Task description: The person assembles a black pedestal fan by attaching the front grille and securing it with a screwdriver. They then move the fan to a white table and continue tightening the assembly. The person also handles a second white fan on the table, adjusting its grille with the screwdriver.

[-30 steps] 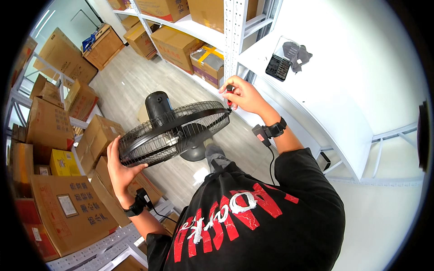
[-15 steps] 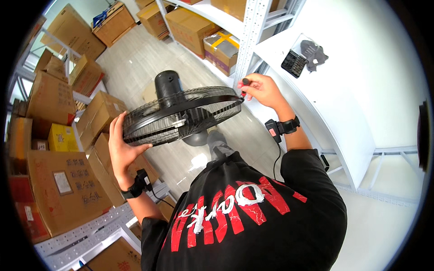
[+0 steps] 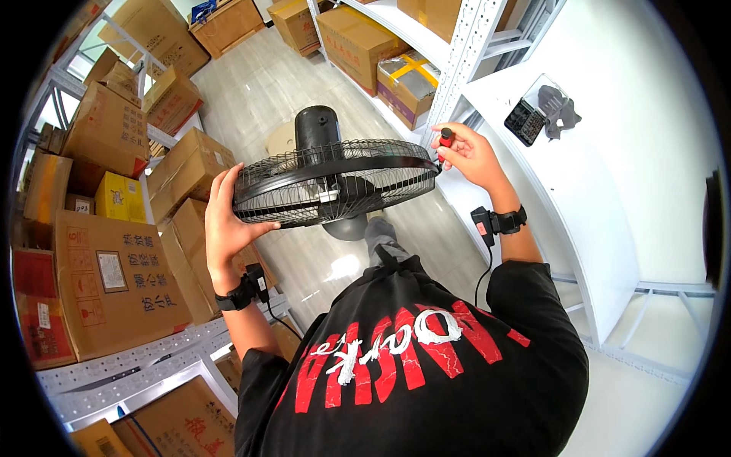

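Observation:
A black floor fan with a round wire guard (image 3: 293, 177) stands in front of me, its guard seen nearly edge-on. My left hand (image 3: 228, 221) is wrapped around the guard's left rim, thumb on the near side and fingers over the far side. At the opposite rim, my right hand (image 3: 474, 158) grips a small red and black screwdriver (image 3: 446, 140). The screwdriver is held upright, its lower end close to the guard's edge; the tip and whatever it touches are too small to make out. Behind the guard rises the black motor housing (image 3: 316, 128).
On the white shelf (image 3: 563, 198) at right lie an opened black bit case (image 3: 525, 122) and a dark grey cloth-like item (image 3: 560, 110). Cardboard boxes (image 3: 122, 274) fill the racks at left. More boxes (image 3: 358, 46) sit on the far rack, beside a perforated white post (image 3: 461, 57).
The whole view has shifted, so the fan and both hands appear farther right. Both hands keep their places on either side of the guard, and the screwdriver stays in my right hand.

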Demonstrator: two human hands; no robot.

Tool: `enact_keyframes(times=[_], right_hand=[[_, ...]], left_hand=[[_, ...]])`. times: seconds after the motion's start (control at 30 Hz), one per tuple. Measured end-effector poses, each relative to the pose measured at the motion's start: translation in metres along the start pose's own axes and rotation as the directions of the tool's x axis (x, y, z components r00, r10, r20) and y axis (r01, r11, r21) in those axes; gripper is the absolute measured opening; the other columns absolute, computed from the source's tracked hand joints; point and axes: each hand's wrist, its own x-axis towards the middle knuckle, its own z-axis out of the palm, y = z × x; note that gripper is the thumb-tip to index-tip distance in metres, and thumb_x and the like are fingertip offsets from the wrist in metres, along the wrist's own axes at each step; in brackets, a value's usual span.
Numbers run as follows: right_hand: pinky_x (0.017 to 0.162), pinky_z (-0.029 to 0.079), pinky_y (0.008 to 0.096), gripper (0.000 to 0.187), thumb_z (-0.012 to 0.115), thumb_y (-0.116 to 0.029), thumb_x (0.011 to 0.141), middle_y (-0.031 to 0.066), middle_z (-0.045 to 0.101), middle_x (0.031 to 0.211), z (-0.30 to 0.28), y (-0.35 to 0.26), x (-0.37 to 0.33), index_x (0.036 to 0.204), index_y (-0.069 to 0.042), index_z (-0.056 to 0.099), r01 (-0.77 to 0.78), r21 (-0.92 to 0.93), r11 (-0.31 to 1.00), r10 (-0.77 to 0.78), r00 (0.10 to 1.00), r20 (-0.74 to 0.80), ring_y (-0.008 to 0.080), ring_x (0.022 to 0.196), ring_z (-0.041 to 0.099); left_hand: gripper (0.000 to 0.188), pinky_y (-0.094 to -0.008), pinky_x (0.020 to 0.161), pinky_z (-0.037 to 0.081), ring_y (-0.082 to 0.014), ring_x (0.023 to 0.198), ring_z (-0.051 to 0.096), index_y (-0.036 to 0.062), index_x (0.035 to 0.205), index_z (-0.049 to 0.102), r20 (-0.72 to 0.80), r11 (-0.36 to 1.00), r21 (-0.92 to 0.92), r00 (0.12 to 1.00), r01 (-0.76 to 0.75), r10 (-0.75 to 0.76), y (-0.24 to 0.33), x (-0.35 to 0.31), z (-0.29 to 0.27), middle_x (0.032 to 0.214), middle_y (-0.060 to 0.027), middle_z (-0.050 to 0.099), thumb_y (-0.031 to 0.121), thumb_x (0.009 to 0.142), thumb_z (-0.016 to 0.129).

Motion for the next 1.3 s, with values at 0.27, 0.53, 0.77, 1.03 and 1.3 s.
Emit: enact_keyframes(times=[0.27, 0.53, 0.77, 1.03, 1.3], right_hand=[[0.059, 0.05, 0.0228, 0.025, 0.062, -0.003, 0.089, 0.0063, 0.066, 0.091, -0.012, 0.003, -0.001, 0.113, 0.002, 0.06, -0.033, -0.077, 0.996, 0.036, 0.998, 0.046, 0.0068, 0.066, 0.058], [0.048, 0.041, 0.0212, 0.029, 0.076, -0.012, 0.08, -0.0004, 0.054, 0.062, 0.0, 0.026, 0.005, 0.08, -0.005, 0.048, 0.075, -0.266, 0.961, -0.127, 0.975, -0.182, 0.0028, 0.054, 0.052], [0.054, 0.043, 0.0221, 0.019, 0.07, -0.011, 0.085, -0.0007, 0.052, 0.079, -0.001, 0.011, 0.012, 0.1, -0.003, 0.061, 0.175, -0.3, 0.938, -0.196, 0.98, -0.042, 0.0055, 0.06, 0.05], [0.061, 0.049, 0.0222, 0.026, 0.061, -0.015, 0.092, 0.0023, 0.067, 0.092, -0.017, -0.011, 0.019, 0.114, -0.002, 0.062, 0.058, -0.142, 0.988, -0.016, 0.96, 0.279, 0.0067, 0.066, 0.056], [0.059, 0.048, 0.0226, 0.022, 0.068, -0.02, 0.088, 0.0034, 0.065, 0.077, -0.015, -0.005, 0.014, 0.093, 0.0, 0.061, 0.063, -0.257, 0.964, -0.031, 0.992, 0.125, 0.0085, 0.061, 0.06]], left_hand=[[0.103, -0.0408, 0.093, 0.049, -0.0324, 0.111, 0.057, 0.007, 0.129, 0.051, -0.001, 1.0, 0.005, 1.0, 0.018, -0.018, -0.003, -0.001, -0.001, 0.124, -0.013, 0.054, 0.012, 0.034, 0.09], [0.103, -0.0414, 0.092, 0.049, -0.0328, 0.111, 0.057, 0.009, 0.13, 0.051, 0.007, 1.0, 0.025, 1.0, 0.007, -0.007, 0.006, 0.002, 0.002, 0.124, -0.0128, 0.054, 0.012, 0.035, 0.09], [0.101, -0.0398, 0.096, 0.047, -0.0307, 0.111, 0.056, 0.0046, 0.131, 0.049, 0.027, 1.0, -0.003, 1.0, -0.008, 0.008, -0.001, -0.001, 0.003, 0.121, -0.0131, 0.053, 0.01, 0.038, 0.089], [0.103, -0.0395, 0.1, 0.043, -0.0301, 0.115, 0.053, 0.0024, 0.133, 0.046, 0.054, 1.0, 0.009, 0.998, -0.012, 0.012, -0.028, -0.003, 0.004, 0.122, -0.0139, 0.052, 0.013, 0.04, 0.091], [0.105, -0.0409, 0.101, 0.041, -0.0315, 0.117, 0.051, 0.0023, 0.133, 0.045, 0.058, 0.999, 0.018, 0.998, -0.026, 0.025, -0.025, -0.004, 0.009, 0.124, -0.0153, 0.052, 0.016, 0.04, 0.091]])
